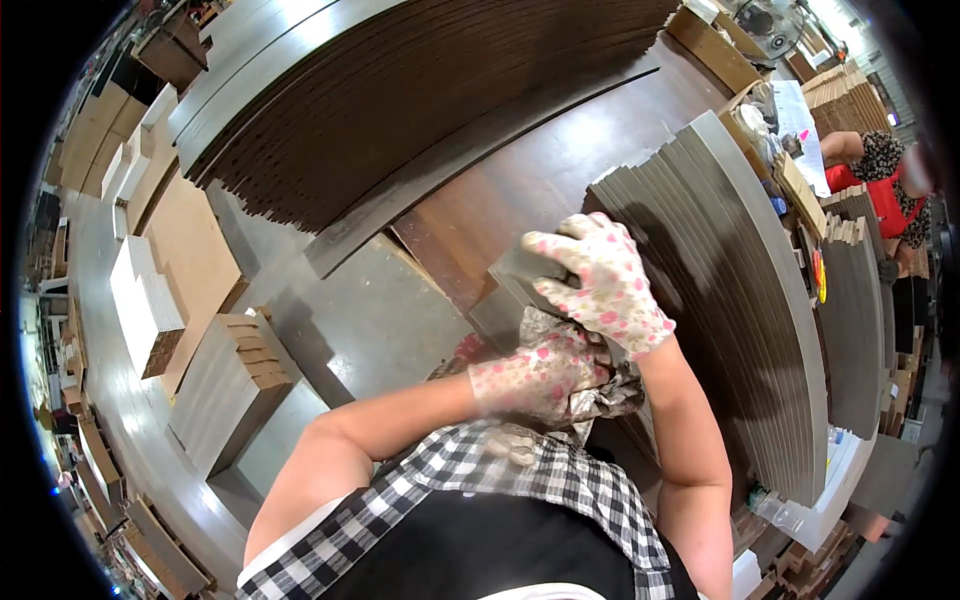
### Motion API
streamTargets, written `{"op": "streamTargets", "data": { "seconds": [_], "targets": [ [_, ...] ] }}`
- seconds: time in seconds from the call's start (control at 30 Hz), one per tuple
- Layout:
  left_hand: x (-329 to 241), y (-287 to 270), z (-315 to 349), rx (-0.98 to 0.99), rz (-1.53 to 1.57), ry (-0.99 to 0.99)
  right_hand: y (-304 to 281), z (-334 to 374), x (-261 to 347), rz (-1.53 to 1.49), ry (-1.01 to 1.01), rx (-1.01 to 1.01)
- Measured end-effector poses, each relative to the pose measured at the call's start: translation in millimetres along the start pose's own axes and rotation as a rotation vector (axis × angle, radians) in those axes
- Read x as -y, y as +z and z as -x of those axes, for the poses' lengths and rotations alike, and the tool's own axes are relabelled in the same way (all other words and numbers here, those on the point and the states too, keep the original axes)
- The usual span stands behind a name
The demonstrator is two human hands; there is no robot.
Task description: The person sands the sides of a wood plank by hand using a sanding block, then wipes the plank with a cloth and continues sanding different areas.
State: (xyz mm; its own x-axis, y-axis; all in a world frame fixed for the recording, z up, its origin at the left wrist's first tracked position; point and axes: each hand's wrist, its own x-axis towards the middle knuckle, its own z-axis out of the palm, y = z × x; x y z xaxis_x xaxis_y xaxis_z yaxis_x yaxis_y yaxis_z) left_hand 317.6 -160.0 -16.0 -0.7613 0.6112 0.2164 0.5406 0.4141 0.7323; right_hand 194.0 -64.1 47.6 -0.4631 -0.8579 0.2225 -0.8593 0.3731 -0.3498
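I wear white work gloves with a pink floral print. My left hand [545, 375] is closed on a crumpled, patterned cloth [612, 392] in front of my chest, its fingers partly hidden by the folds. Just above it, my right hand [605, 280] has its thumb and fingers curved around the end of a grey panel [522, 264], which is slightly blurred. Part of this panel runs down behind the cloth and both hands, so its full length cannot be seen. Close by on the right leans a tall stack of grey panels [740, 300], standing on edge.
A large stack of dark-edged boards [430, 110] spans the far side, with one long strip [480, 165] in front of it. Brown sheeting [480, 225] lies beyond my hands. Grey panels [235, 385] are piled at left. A co-worker in a red apron [885, 205] is at far right.
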Motion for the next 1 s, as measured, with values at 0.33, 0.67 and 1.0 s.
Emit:
{"op": "streamTargets", "data": {
  "seconds": [0.33, 0.67, 1.0],
  "targets": [
    [7.4, -3.1, -0.5, 0.081, -0.010, 0.011, 1.5, -16.3, 7.1, 0.072, -0.052, 0.092],
    [22.3, -6.9, -7.6, -0.094, 0.084, 0.213, 19.1, 16.5, -29.5, -0.182, 0.327, -0.177],
    [29.1, -4.0, -15.0, -0.173, 0.230, 0.363, -28.7, 170.0, -7.2, -0.083, 0.688, -0.247]
  ]
}}
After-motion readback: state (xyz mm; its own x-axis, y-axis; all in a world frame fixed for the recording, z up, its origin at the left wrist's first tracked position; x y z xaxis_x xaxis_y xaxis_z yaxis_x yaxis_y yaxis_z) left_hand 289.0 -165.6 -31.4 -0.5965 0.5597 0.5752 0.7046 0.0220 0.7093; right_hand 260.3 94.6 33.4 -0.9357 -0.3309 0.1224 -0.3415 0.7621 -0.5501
